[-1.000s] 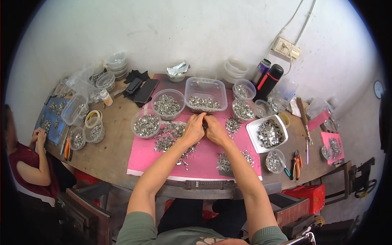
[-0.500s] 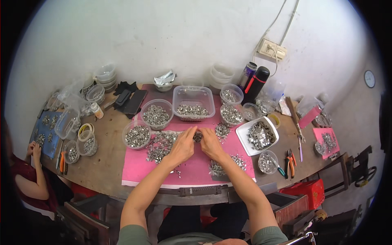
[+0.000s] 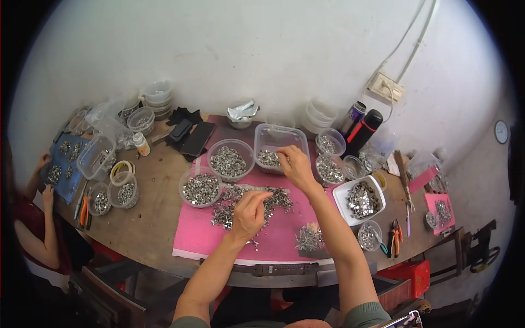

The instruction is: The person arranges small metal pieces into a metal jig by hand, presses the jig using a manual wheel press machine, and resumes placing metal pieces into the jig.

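Note:
My right hand (image 3: 298, 167) is over the near right side of a clear rectangular tub (image 3: 280, 133) that holds small shiny metal pieces (image 3: 269, 158). Its fingers are drawn together, and whatever they may hold is hidden. Above the loose heap of metal bits (image 3: 223, 213) on the pink mat (image 3: 199, 235), my left hand (image 3: 249, 215) is closed, thumb and fingers pressed together toward the right. I cannot make out anything between them. A bundle of thin metal pieces (image 3: 309, 238) lies on the mat beside my right forearm.
Round tubs of metal pieces (image 3: 201, 188) flank the mat at left, with a white tray (image 3: 338, 203) at right. Orange-handled pliers (image 3: 395, 238) lie near the right edge. A black flask (image 3: 365, 131) stands at the back. Another person's hands (image 3: 45, 175) are at a blue mat (image 3: 66, 167).
My hands have come apart. The right has moved forward to the rectangular tub, while the left has drawn slightly nearer to me. The whole view has shifted a little.

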A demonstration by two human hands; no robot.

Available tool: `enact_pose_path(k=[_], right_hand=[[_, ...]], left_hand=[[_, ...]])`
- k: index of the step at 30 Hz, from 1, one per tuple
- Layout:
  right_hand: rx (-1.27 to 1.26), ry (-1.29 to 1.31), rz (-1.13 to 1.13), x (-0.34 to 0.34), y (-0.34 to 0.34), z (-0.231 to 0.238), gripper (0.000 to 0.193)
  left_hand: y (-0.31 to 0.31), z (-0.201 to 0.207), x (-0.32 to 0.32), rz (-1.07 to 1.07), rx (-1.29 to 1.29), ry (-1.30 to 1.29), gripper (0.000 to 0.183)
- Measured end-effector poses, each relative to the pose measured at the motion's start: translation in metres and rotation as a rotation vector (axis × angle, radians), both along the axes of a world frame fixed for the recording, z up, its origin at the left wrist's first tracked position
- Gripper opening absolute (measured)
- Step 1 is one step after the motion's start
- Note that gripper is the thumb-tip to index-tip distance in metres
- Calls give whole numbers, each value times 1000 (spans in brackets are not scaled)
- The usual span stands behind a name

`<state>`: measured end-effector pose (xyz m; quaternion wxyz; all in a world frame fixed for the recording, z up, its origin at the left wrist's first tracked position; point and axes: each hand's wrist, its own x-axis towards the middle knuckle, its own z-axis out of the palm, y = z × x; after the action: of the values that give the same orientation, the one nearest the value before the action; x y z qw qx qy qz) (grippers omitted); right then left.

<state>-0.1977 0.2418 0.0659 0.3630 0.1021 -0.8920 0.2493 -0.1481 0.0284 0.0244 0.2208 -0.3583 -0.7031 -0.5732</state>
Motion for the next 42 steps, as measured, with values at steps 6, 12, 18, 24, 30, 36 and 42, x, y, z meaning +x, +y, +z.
enact_pose_path(k=[6, 12, 18, 24, 30, 36, 42], right_hand=[[85, -707, 140, -78, 14, -30, 50], [288, -716, 176, -81, 28, -53, 50], [160, -630, -58, -65, 14, -39, 45], [-72, -665, -244, -82, 30, -38, 45], [-293, -720, -277, -103, 50, -43, 49], [-796, -777, -203, -87, 38, -22, 30], [-945, -731, -62, -36, 13, 42, 27]], left_hand=[[-3, -5, -3, 33, 5, 15, 34], [-2, -5, -1, 9, -33, 55, 32], [-4, -9, -6, 15, -29, 51, 27], [-2, -6, -8, 38, -29, 107, 26], [-2, -3, -11, 49, -7, 132, 26], [-7, -4, -9, 57, -20, 123, 28], [-4, -8, 6, -19, -448, 116, 124]])
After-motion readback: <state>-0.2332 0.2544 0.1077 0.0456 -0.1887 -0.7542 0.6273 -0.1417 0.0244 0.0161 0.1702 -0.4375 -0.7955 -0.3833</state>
